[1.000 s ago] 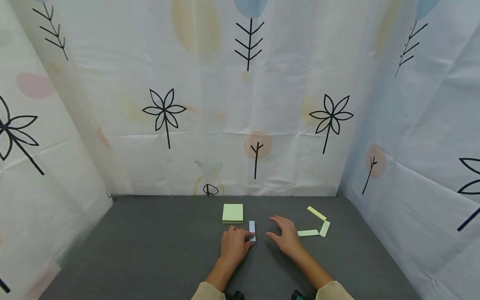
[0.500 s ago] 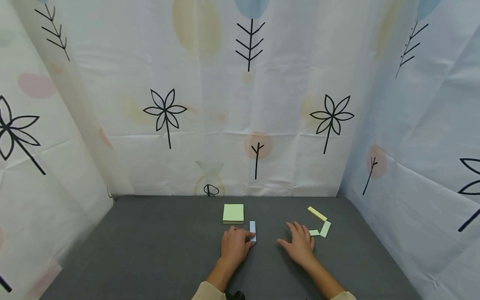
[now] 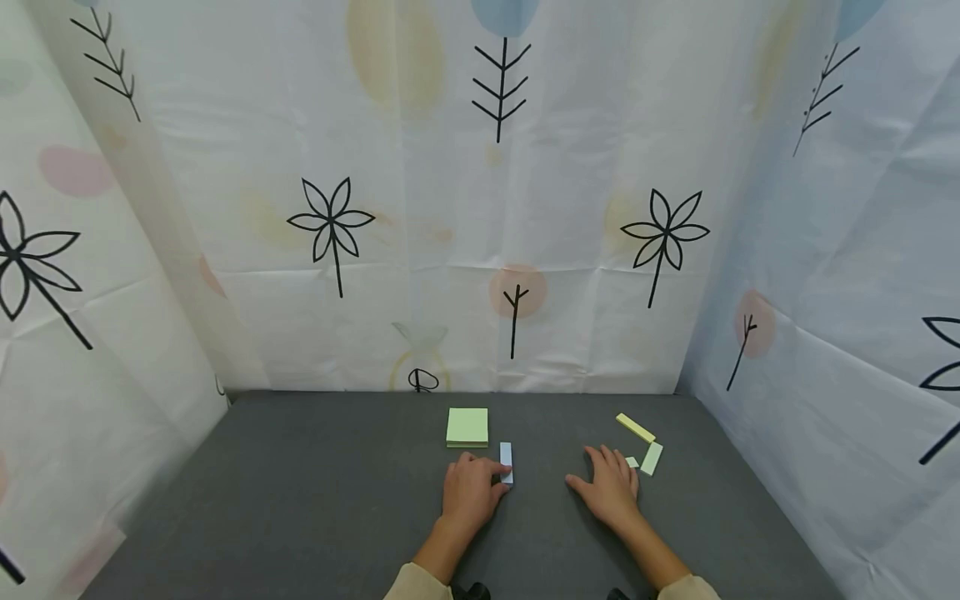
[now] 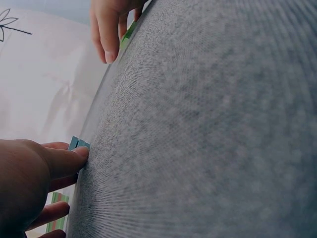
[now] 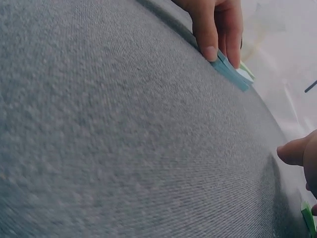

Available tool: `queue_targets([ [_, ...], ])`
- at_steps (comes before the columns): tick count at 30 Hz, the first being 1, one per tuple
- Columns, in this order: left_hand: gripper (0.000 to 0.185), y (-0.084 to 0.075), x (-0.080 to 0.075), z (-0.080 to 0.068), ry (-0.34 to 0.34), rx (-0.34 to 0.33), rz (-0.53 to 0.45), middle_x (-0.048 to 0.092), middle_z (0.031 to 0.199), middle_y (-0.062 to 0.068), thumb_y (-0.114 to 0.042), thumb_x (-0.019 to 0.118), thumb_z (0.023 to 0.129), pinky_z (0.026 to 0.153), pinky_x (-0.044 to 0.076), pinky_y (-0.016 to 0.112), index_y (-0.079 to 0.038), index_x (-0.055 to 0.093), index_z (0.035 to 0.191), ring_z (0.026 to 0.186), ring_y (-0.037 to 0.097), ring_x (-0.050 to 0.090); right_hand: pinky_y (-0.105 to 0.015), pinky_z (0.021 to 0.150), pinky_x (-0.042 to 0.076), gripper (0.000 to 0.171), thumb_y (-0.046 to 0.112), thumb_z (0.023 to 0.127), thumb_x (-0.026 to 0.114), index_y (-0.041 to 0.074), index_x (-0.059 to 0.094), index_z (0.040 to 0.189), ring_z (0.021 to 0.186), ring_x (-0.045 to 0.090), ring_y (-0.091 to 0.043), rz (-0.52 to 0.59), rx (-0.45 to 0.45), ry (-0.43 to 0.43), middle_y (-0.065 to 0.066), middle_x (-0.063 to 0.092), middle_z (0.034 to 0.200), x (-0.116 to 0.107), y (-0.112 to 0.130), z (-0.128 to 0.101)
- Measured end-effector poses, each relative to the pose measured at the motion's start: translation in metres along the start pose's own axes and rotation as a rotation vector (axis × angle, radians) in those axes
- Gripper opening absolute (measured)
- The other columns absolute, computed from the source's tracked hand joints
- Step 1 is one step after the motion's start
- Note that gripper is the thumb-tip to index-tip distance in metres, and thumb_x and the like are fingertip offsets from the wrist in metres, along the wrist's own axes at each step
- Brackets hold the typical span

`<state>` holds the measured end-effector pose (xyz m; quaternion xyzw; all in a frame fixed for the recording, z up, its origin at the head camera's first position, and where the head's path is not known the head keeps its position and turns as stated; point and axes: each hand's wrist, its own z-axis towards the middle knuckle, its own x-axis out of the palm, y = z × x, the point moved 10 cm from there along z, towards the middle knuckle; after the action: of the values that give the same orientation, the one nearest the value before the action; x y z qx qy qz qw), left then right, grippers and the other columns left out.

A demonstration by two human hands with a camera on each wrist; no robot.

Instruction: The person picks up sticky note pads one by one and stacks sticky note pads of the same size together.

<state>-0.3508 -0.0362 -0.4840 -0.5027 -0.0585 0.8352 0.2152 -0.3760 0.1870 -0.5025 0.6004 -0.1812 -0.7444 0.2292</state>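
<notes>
Near the middle of the table, my left hand (image 3: 468, 492) holds a narrow pale blue block (image 3: 506, 454) by its near part, between thumb and fingers. In the right wrist view the blue block (image 5: 230, 73) shows a seam along its length and lies on the table. My right hand (image 3: 611, 487) is over to the right, fingers loosely spread, thumb apart. It hides most of a pale green block (image 3: 632, 462); whether it touches this block I cannot tell. Another pale green block (image 3: 652, 458) and a yellow block (image 3: 635, 427) lie just beyond it, forming a bent line.
A square light green stack (image 3: 467, 426) sits behind my left hand; the left wrist view shows green and reddish layers (image 4: 57, 210) at its side. The dark grey tabletop (image 3: 315, 475) is bordered by a patterned white cloth (image 3: 420, 292) at the back and both sides.
My right hand has moved right, away from the blue block, and now covers most of the nearest green block. My left hand has stayed on the blue block.
</notes>
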Motion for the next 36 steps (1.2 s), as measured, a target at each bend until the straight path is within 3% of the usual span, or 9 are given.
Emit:
queue_targets([
  [12,0.025,0.001,0.0,0.001,-0.003,0.005,0.005,0.073,0.091,-0.007,-0.029,0.085,0.072,0.068,0.044,0.037,-0.028,0.08,0.097,0.082,0.018,0.057,-0.068,0.102,0.021,0.058,0.027,0.084,0.076,-0.003,0.056,0.13,0.133,0.031,-0.049,0.06,-0.133,0.011,-0.029,0.047,0.138,0.01,0.011,0.022],
  [21,0.026,0.001,0.003,0.002,0.016,0.008,0.022,0.073,0.092,-0.008,-0.03,0.085,0.072,0.068,0.045,0.038,-0.03,0.08,0.098,0.082,0.018,0.057,-0.068,0.101,0.024,0.059,0.024,0.082,0.077,-0.002,0.056,0.131,0.132,0.035,-0.047,0.086,-0.239,0.043,-0.025,0.051,0.135,0.024,0.035,0.033],
  [31,0.026,0.0,0.001,0.002,0.034,-0.006,0.024,0.073,0.091,-0.009,-0.03,0.086,0.071,0.068,0.044,0.038,-0.03,0.08,0.097,0.08,0.017,0.056,-0.063,0.104,0.025,0.063,0.025,0.08,0.079,0.002,0.055,0.134,0.134,0.037,-0.041,0.055,-0.312,0.127,-0.021,0.052,0.136,0.042,0.052,0.039],
  [36,0.026,0.001,0.002,0.003,0.04,-0.015,0.019,0.073,0.091,-0.008,-0.029,0.086,0.072,0.068,0.044,0.038,-0.029,0.08,0.097,0.081,0.018,0.057,-0.065,0.102,0.028,0.062,0.023,0.078,0.081,0.001,0.057,0.131,0.131,0.039,-0.044,0.063,-0.352,0.093,-0.021,0.054,0.133,0.04,0.053,0.041],
])
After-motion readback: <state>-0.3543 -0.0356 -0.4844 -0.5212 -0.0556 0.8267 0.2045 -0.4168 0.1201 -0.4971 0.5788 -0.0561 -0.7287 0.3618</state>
